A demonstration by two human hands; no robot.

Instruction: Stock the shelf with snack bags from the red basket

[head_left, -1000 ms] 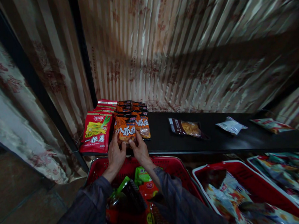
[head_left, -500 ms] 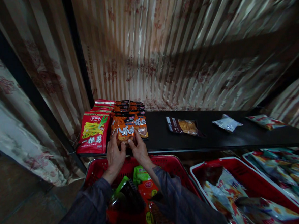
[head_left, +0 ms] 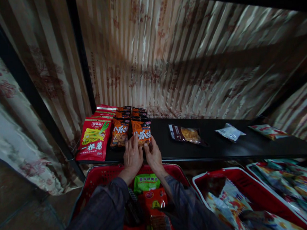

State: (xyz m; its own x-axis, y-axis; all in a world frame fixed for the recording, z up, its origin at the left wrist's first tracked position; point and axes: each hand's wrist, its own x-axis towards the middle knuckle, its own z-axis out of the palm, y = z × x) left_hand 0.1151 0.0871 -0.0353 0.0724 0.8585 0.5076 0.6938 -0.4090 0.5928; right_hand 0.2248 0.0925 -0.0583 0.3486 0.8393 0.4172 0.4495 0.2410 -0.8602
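On the black shelf point(head_left: 223, 151), two columns of orange snack bags stand side by side. My left hand point(head_left: 133, 154) and my right hand point(head_left: 153, 155) grip the lower sides of the front orange bag point(head_left: 142, 132) in the right column. Just left of it stands another orange bag point(head_left: 119, 131), untouched. Red snack bags point(head_left: 94, 138) are lined up at the shelf's left end. Beneath my forearms is a red basket point(head_left: 106, 170) holding a green bag point(head_left: 146, 182), an orange-red bag point(head_left: 155, 198) and other packets.
A dark-labelled packet point(head_left: 187, 135), a silver-white packet point(head_left: 230, 132) and a colourful packet point(head_left: 269, 131) lie farther right on the shelf. Two more baskets of snack bags point(head_left: 233, 198) stand at lower right. Black posts point(head_left: 81, 57) and a curtain point(head_left: 150, 59) frame the shelf.
Both hands have moved right, from the front bag of the left orange column to that of the right column. The left column's front bag is now free of them.
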